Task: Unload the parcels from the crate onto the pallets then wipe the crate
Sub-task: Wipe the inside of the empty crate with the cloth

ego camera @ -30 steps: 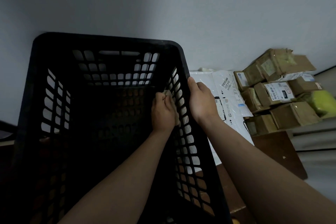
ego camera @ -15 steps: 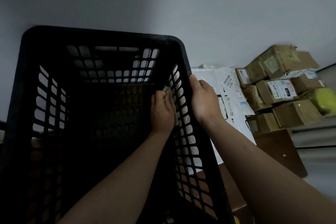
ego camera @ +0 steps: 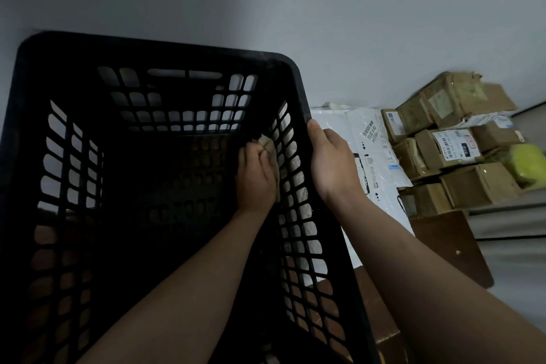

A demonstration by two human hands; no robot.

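Against crate (ego camera: 147, 50) wall, left hand (ego camera: 256, 180) still presses cloth (ego camera: 267, 142).

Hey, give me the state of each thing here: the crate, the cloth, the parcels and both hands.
crate, tipped with its opening toward the camera, no parcels seen inside.
cloth, bunched, pressed on the crate's right inner wall.
left hand, inside the crate, gripping the cloth.
right hand, gripping the crate's right rim.
cardboard boxes, closed, stacked outside the crate.
white mail bags, lying flat beside the boxes.
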